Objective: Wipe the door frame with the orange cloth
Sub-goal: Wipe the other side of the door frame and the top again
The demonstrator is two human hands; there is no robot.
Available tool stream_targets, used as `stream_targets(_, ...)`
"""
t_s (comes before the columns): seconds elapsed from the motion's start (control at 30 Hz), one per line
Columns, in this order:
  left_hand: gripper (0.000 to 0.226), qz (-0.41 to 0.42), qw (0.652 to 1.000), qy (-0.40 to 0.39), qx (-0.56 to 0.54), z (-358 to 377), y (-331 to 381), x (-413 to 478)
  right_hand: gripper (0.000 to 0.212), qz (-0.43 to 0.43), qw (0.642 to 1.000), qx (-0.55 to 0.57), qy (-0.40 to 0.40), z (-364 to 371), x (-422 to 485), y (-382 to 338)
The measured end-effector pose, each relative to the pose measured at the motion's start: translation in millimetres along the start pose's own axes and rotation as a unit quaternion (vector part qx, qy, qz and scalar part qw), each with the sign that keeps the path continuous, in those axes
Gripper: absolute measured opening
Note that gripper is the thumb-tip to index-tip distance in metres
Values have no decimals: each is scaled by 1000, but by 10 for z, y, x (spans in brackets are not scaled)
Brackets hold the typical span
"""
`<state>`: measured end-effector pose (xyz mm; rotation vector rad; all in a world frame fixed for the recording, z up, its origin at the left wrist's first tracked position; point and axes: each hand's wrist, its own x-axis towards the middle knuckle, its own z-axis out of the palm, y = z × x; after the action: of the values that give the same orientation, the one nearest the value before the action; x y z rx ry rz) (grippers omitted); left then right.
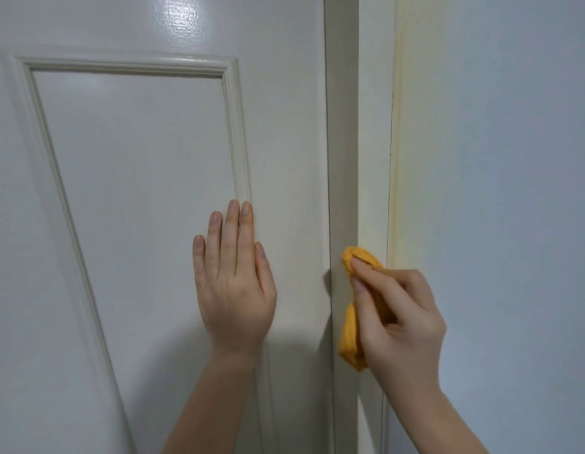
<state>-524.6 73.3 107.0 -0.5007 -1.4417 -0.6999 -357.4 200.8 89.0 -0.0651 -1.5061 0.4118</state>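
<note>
The cream door frame (356, 132) runs top to bottom just right of centre. My right hand (399, 319) grips the bunched orange cloth (348, 335) and holds it against the frame at about mid height; cloth shows above and below my fingers. My left hand (233, 280) lies flat with straight fingers on the white door (137, 152), beside the lower right corner of its moulded panel.
A pale blue-white wall (500, 158) fills the right side beyond the frame. A yellowish strip (396, 126) runs along the seam between frame and wall. A thin dark gap separates the door from the frame.
</note>
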Motion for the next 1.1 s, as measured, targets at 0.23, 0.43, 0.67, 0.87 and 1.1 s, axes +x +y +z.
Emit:
stream_targets(0.23, 56, -5, 1000, -6, -2, -11, 10, 7, 28, 10, 1000, 9, 14, -43, 300, 37)
stream_targets(0.43, 58, 4, 1000, -6, -1, 1, -23, -90, 29, -10, 999, -18, -26, -53, -216, -4)
stream_targets(0.67, 58, 0, 1000, -4, -3, -25, -14, -192, 28, 35, 999, 3, 18, -127, 90, 161)
stream_targets(0.87, 57, -3, 1000, 2, 3, -39, 12, -238, 28, -27, 999, -8, -38, -86, -316, 148)
stream_targets(1.1, 55, -11, 1000, -5, 2, -60, 37, -268, 26, 25, 999, -11, 16, -168, -149, 299)
